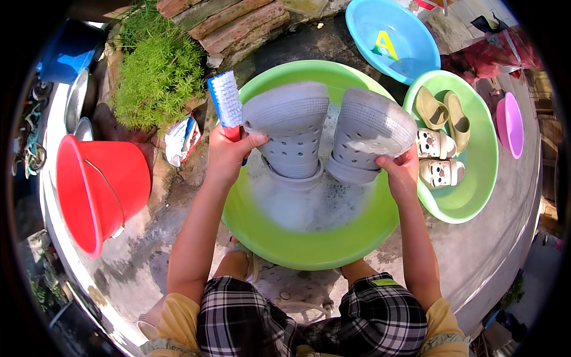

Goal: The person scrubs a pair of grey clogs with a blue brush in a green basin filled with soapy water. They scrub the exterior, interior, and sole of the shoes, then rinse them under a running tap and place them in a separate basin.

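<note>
Item: left hand (229, 153). Grip closed around the handle of a blue scrub brush (225, 99), white bristles facing the camera, brush head raised above the hand; the thumb also presses on the edge of the left grey clog (289, 125).

Item: right hand (401, 169). Grip closed on the edge of the right grey clog (369, 131), fingers at its lower right side.

Item: pair of grey perforated clogs. Both are held sole-up and side by side over the large green basin (309, 247), their heel ends dipping into the soapy, foamy water inside it.

Item: large green basin. It sits on the wet concrete ground (476, 256) directly before the person's knees, which are clad in black-and-white checked shorts (309, 321).

Item: second green basin (461, 202), just right of the first. It holds a pair of olive slippers (443, 110) and a pair of white sandals (437, 157).

Item: blue basin (389, 35), beyond both green ones, with a yellow-green letter mark inside.

Item: pink basin (511, 122), at far right, standing on edge.

Item: red bucket (98, 190) with wire handle, at the left, tipped toward the camera.

Item: green bushy plant (157, 74), beyond the bucket, beside stacked bricks (238, 21).

Item: crumpled plastic packet (181, 138), between plant and large basin.
</note>
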The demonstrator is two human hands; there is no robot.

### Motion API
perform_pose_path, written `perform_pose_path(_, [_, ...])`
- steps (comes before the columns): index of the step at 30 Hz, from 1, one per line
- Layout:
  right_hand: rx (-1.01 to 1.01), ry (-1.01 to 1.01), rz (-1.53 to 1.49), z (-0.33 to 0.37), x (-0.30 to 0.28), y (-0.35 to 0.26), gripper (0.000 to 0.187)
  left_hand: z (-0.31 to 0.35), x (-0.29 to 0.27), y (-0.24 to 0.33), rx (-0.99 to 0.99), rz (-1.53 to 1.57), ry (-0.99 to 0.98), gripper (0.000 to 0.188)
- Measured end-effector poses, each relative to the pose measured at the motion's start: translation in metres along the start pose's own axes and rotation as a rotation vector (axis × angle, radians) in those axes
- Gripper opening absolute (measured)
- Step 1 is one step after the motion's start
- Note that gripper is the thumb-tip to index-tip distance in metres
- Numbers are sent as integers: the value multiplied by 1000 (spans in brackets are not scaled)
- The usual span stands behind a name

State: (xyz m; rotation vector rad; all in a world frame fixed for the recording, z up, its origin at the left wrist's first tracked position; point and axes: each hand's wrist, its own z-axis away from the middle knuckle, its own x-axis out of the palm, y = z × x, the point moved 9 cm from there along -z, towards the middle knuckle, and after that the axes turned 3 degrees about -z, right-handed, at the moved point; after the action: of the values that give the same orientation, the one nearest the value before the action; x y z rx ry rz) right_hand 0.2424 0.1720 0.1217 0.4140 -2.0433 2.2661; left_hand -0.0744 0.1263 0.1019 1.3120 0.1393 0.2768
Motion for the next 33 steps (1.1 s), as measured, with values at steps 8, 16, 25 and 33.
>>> perform_pose_path(8, [7, 23, 9, 8, -17, 5, 68, 4, 6, 22, 74, 41, -64, 44])
perform_pose_path(16, [54, 54, 11, 13, -28, 6, 62, 1, -31, 58, 183, -114, 135, 22])
perform_pose_path(25, [98, -2, 32, 29, -30, 31, 60, -48, 0, 157, 444, 26, 81, 17])
perform_pose_path(33, [215, -213, -12, 61, -8, 60, 68, -88, 190, 140, 133, 451, -275, 14])
